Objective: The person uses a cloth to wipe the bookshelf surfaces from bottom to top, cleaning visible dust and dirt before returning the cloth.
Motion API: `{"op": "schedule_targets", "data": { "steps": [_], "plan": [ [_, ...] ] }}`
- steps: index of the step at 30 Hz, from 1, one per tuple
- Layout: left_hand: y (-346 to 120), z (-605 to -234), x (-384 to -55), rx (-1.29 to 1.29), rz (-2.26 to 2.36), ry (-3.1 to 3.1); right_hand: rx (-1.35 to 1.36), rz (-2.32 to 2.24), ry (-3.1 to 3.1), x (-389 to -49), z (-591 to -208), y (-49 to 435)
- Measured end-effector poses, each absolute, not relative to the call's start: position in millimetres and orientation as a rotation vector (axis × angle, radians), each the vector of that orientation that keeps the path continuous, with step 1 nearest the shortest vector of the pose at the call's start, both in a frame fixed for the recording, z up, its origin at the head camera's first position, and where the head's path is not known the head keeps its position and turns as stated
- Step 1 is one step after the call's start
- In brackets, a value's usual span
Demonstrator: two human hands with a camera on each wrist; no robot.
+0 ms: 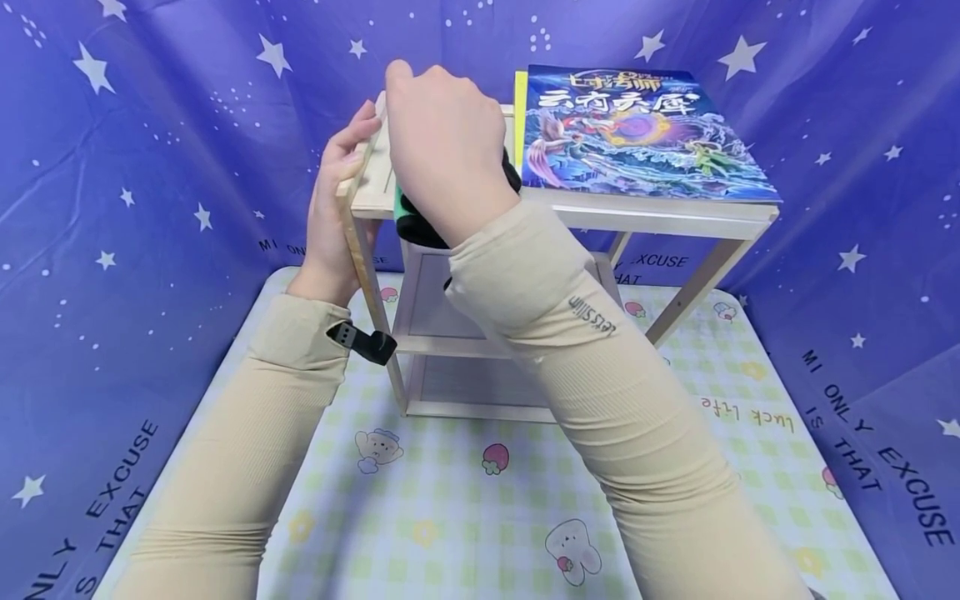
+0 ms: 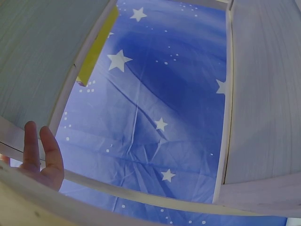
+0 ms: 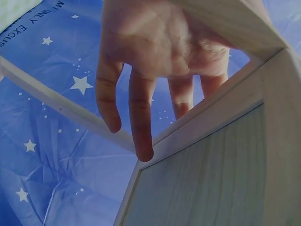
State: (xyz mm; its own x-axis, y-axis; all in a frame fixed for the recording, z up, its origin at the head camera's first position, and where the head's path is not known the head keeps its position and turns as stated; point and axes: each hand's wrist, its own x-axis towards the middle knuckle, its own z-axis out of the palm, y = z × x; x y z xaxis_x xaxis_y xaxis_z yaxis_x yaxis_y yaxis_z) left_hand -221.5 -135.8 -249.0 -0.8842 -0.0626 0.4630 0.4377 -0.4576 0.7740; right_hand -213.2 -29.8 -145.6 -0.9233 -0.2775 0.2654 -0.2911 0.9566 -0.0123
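Note:
A pale wooden shelf rack [image 1: 675, 212] stands on the table. At its left end, my left hand [image 1: 330, 196] grips the raised side edge, with fingers on top and part of the hand hidden behind the wood. My right hand [image 1: 450, 137] is over the left part of the rack's top, curled onto a green and black object [image 1: 422, 232]. That object is mostly hidden under the hand, and its kind cannot be made out. In the left wrist view, fingers [image 2: 40, 153] lie against the frame. The right wrist view shows an upturned scene with a hand [image 3: 160, 47] at the frame's corner.
A colourful blue book [image 1: 637, 137] lies on the right part of the top, with a yellow edge [image 1: 520, 125] showing beside it. Lower shelves [image 1: 465, 387] lie beneath. The table has a checked cloth [image 1: 450, 517], and a blue starry curtain [image 1: 187, 125] surrounds it.

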Motion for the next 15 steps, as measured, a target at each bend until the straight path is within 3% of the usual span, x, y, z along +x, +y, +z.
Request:
{"op": "schedule_targets", "data": {
  "steps": [15],
  "plan": [
    [-136.9, -249.4, -221.2, -0.553, -2.385, -1.438, 0.400, -0.141, -2.932, -217.3, -139.9, -35.8]
  ]
}}
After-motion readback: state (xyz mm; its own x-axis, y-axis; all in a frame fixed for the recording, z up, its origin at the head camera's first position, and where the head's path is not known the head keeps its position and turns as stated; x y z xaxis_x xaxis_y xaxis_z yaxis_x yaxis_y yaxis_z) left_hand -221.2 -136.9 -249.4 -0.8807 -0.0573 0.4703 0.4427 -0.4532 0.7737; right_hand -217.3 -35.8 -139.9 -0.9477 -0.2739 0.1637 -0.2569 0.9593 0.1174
